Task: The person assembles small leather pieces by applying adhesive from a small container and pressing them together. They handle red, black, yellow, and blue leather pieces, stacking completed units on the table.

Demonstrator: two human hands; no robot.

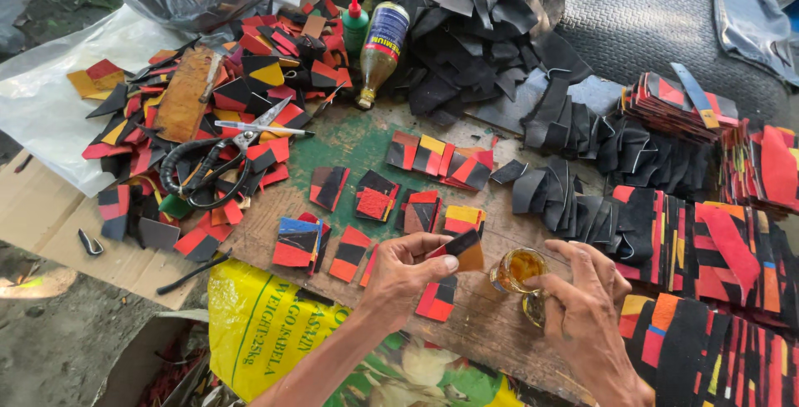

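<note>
The patchwork piece (460, 250), black, red and tan, sits pinched between the thumb and fingers of your left hand (405, 270), just above the wooden board (366, 136). Your right hand (583, 311) grips a small glass jar (518, 270) of amber glue right beside it. Further off lie scissors (225, 157) and stacked black scraps (483, 20).

Bare green board (354, 145) is left open between the scissors (225, 157) and the rows of small red-and-black patches (374, 199) — a lane toward the glue bottle (381, 45). The right side is walled off by stacked strips (707, 249) and black offcuts (474, 24). Nearer in, passage is narrowed by the glue jar (518, 270).
</note>
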